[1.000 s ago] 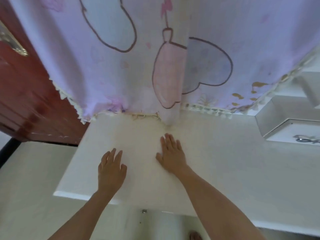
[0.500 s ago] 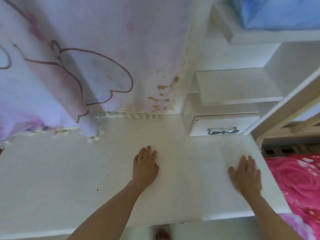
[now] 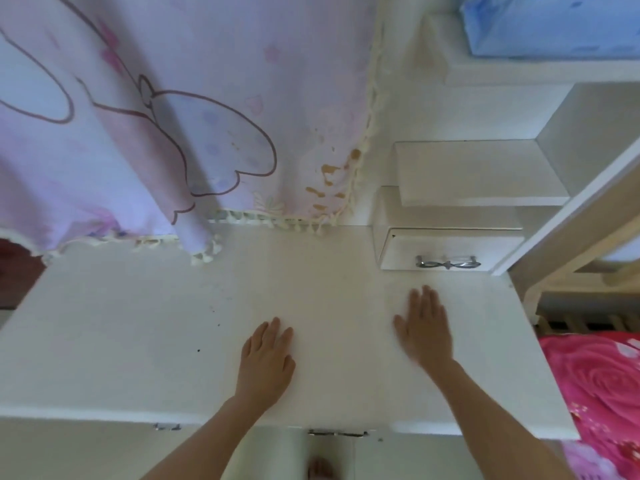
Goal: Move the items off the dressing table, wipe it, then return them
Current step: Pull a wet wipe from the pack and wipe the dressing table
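While both hands lie flat on it, the white desk [image 3: 121, 341] takes up the middle of the view, its front edge running along the bottom. The left hand [image 3: 266, 362] rests palm down near the front centre, fingers straight and close together, pointing toward 12 o'clock. The right hand [image 3: 424, 330] lies palm down too, at about 2 o'clock from the left one and well apart from it. Its fingers are straight and the thumb is spread a little; its outline is slightly blurred.

A few dark specks [image 3: 198, 350] sit on the desk at 9 o'clock from the left hand. At 12 o'clock from the right hand a small white drawer [image 3: 446, 244] with a metal bow-shaped handle [image 3: 448, 263] stands at the desk's back corner. A white shelf [image 3: 478, 171] sits above it and a blue packet [image 3: 554, 26] higher up.

A pink and lilac cartoon-print curtain [image 3: 173, 133] hangs at the back, its fringed hem touching the desk. At 3 o'clock, past the desk's end, lies pink rose-print bedding [image 3: 602, 393].
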Motion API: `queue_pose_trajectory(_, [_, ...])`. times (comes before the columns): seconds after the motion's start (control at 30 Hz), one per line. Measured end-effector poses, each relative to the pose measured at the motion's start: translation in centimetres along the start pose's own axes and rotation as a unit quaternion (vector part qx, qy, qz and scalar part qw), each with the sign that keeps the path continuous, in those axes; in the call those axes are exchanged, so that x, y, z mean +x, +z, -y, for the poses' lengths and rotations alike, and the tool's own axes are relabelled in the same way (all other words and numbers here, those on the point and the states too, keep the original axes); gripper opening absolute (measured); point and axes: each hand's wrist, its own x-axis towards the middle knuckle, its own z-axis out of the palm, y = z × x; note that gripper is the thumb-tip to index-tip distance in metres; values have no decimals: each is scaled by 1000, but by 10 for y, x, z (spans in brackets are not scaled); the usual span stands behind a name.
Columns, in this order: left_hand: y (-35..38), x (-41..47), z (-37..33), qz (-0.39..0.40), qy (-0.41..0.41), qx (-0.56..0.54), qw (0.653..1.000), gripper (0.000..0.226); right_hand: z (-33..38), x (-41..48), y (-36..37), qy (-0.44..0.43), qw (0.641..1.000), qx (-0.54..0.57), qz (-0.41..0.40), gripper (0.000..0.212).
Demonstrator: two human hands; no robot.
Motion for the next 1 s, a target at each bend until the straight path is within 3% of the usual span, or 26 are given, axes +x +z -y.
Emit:
queue_pose_trajectory(0.07, [2,-8,6,2,-21,-17,1000,46,5,-2,5,-22,999,10,36,67])
queue_pose_trajectory(0.17, [1,-16,8,-26,-35,-32,999,43,-32,3,-4,-26,999,12,-28,53])
queue_pose_trajectory(0.23, [-2,-18,2,-47,-37,-44,997,43,-72,7,-15,27,997,19,-67,40])
queue_pose_trajectory(0.37, [-7,-20,-14,-87,-21,-49,995,43,-143,-6,-30,124,990,42,-57,46])
queue_pose_trajectory(0.57, [-8,-32,-10,-120,-1,-37,992,45,-145,-63,-28,212,966,89,-119,31])
queue_pose_trajectory(0.67, [-10,-42,5,-127,-18,-41,991,46,-141,-91,-12,267,945,140,-125,34])
queue_pose_trajectory(0.8, [-9,-70,40,-112,-63,-65,990,42,-99,-124,24,197,961,116,-158,46])
queue_pose_trajectory(0.87, [-5,-90,65,-99,-87,-72,989,45,-45,-140,37,150,972,144,-110,48])
queue_pose_trajectory(1.0, [4,-144,123,-117,-145,-107,977,47,58,-146,78,-23,987,133,-91,52])
